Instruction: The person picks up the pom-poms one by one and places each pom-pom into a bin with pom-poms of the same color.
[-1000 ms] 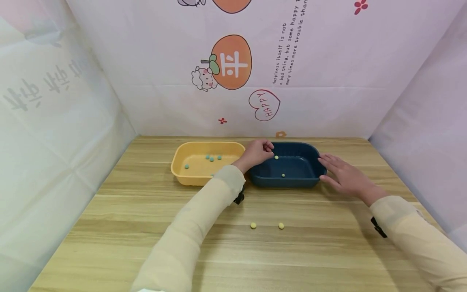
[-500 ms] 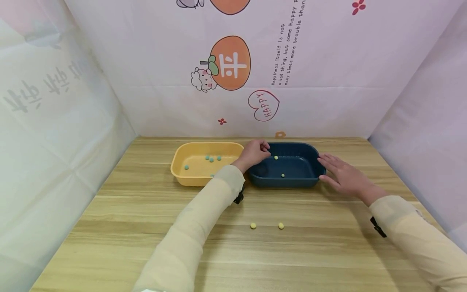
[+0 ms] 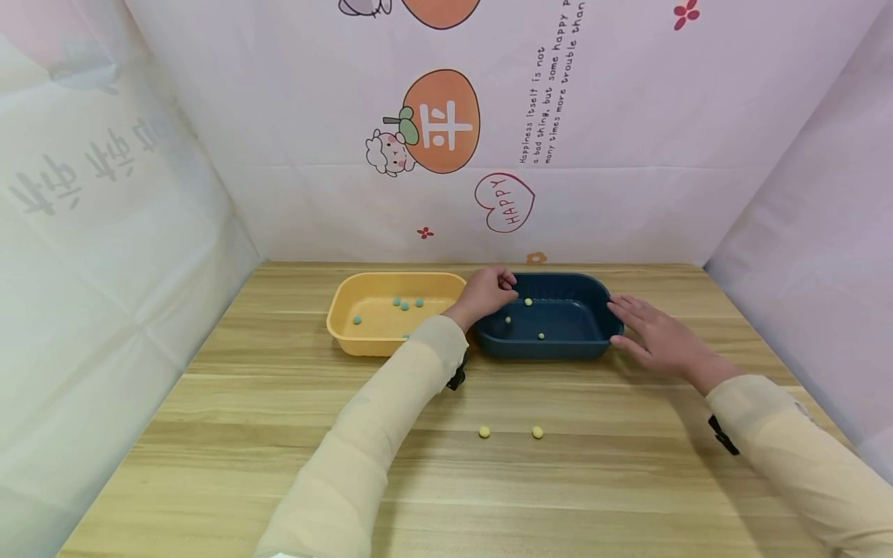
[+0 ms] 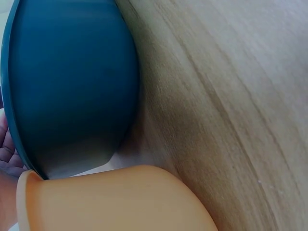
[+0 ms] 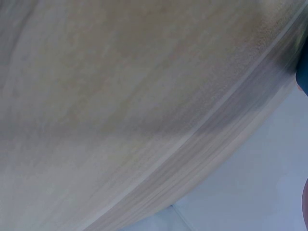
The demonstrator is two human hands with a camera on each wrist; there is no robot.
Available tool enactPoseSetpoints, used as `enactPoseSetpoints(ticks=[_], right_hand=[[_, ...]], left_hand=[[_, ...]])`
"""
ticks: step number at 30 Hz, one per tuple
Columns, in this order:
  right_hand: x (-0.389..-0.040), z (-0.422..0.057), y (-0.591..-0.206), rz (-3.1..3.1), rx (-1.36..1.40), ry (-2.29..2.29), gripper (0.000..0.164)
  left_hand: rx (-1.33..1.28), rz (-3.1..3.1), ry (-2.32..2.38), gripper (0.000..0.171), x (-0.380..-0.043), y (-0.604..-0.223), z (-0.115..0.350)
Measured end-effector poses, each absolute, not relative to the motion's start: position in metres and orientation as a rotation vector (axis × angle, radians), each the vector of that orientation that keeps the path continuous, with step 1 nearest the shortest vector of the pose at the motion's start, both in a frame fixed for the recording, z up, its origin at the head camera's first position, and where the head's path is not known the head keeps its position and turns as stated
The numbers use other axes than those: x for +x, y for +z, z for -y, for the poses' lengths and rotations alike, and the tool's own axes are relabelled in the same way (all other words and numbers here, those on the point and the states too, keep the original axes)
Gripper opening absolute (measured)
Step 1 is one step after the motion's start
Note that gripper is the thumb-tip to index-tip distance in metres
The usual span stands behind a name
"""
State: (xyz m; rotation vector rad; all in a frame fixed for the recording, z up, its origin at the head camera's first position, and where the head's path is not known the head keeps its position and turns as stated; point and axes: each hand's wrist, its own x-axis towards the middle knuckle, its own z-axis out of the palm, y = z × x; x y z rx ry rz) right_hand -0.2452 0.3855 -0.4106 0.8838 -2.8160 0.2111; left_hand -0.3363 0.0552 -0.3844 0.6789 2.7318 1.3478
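My left hand (image 3: pixel 486 293) hangs over the left end of a dark blue bin (image 3: pixel 547 350), thumb and fingers slightly apart with nothing visible between them. Below its fingertips a small yellow ball (image 3: pixel 508 319) lies in the bin. Two more sit in there, one yellow ball (image 3: pixel 528 302) toward the back and another yellow ball (image 3: pixel 540 336) near the front wall. At the bin's right end rests my right hand (image 3: pixel 659 337), fingers straight against the rim. In the left wrist view the blue bin (image 4: pixel 72 82) hides most of the left hand.
Left of the blue bin stands a yellow bin (image 3: pixel 370 345) holding several teal balls (image 3: pixel 405 306); my left forearm partly covers it. Two yellow balls, a left ball (image 3: pixel 484 432) and a right ball (image 3: pixel 537 432), lie on the wooden table (image 3: pixel 558 496). Printed cloth (image 3: pixel 614 209) walls the back and sides.
A pale ball seen at my left fingertips a second ago has left them, and a ball now lies below in the blue bin. Both hands stay nearly in place.
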Motion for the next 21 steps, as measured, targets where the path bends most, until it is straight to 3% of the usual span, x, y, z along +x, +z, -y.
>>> enactPoseSetpoints(ticks=[21], right_hand=[[-0.2463,-0.3845,-0.4113,2.799,0.891,0.208,0.064]], left_hand=[[0.697,-2.708,1.362,0.023,-0.3325,-0.3798,-0.0505]])
